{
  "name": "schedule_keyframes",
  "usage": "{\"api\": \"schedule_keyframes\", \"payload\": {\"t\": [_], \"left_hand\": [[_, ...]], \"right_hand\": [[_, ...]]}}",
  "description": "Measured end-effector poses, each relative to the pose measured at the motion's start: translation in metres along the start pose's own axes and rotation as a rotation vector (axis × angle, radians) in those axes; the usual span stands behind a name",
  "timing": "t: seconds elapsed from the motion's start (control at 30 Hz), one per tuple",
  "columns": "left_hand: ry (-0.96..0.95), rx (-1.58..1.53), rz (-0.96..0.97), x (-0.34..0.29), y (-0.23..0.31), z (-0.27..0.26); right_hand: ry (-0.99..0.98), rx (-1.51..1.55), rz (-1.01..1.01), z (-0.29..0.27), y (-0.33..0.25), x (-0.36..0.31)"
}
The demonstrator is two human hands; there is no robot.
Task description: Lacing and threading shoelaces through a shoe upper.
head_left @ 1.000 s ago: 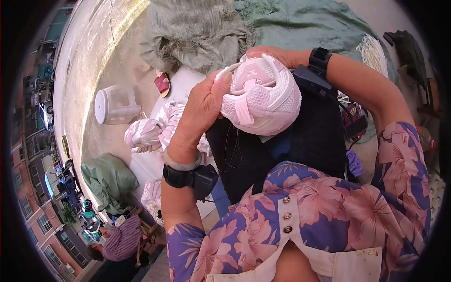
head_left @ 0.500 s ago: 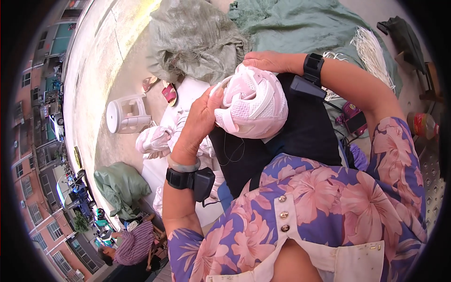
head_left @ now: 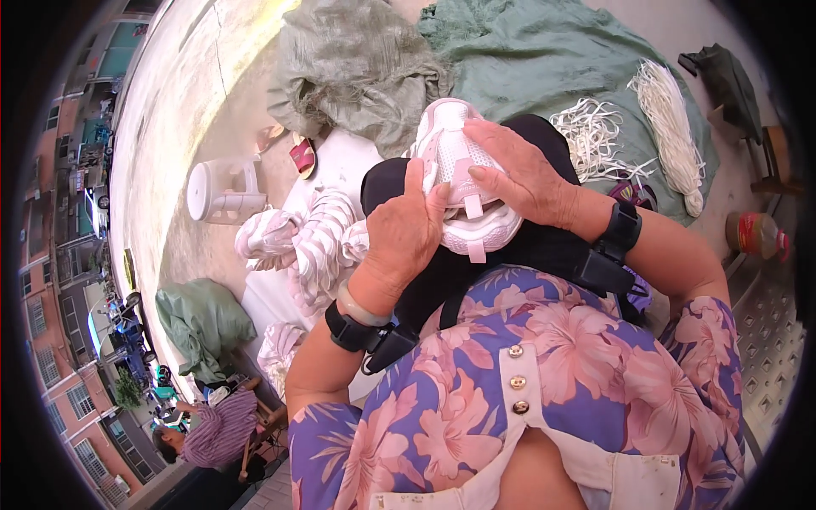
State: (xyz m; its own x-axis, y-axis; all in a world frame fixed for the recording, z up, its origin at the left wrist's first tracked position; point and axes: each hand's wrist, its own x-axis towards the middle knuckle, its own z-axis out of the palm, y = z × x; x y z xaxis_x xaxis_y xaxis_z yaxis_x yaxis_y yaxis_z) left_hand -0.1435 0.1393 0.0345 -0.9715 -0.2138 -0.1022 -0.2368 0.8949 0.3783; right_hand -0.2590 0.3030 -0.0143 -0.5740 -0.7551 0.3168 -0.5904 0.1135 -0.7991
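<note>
A pale pink and white mesh shoe upper [head_left: 455, 127] rests on my black-covered lap, its toe pointing away from me. A loop tab stands near the collar opening, and another hangs at the near end. My left hand [head_left: 404, 225] grips its left side, thumb on top, fingertips partly hidden. My right hand [head_left: 531, 180] holds the right side, with fingers across the mesh and thumb beside the tab. Left of my lap, several more pink-white uppers [head_left: 323, 234] lie stacked in a row on a white sheet.
A bundle of white laces [head_left: 667, 127] and a loose heap of laces [head_left: 591, 136] lie on green cloth [head_left: 527, 42] at the right. Grey sacking [head_left: 357, 72], a white stool [head_left: 223, 191], a green sack [head_left: 204, 327] and a bottle [head_left: 756, 235] surround me. A seated person [head_left: 223, 433] is at lower left.
The upper has turned from its opening facing up to its toe pointing away. My right hand has come down from the far rim onto its side; my left hand has moved nearer me.
</note>
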Motion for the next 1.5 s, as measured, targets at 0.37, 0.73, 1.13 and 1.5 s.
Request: {"api": "schedule_keyframes", "payload": {"t": [0.37, 0.73, 1.13, 1.5], "left_hand": [[-0.123, -0.161, 0.255, -0.053, -0.019, 0.045], [-0.114, -0.556, 0.007, -0.003, -0.033, 0.028], [-0.408, -0.63, -0.211, 0.015, -0.04, 0.019], [-0.334, -0.619, -0.127, 0.012, -0.041, 0.028]], "right_hand": [[-0.121, -0.16, -0.25, 0.003, 0.004, -0.061], [0.245, 0.164, 0.343, -0.06, 0.104, -0.064], [-0.22, -0.405, 1.034, 0.029, 0.348, -0.172], [0.097, -0.038, 1.037, 0.021, 0.327, -0.177]]}}
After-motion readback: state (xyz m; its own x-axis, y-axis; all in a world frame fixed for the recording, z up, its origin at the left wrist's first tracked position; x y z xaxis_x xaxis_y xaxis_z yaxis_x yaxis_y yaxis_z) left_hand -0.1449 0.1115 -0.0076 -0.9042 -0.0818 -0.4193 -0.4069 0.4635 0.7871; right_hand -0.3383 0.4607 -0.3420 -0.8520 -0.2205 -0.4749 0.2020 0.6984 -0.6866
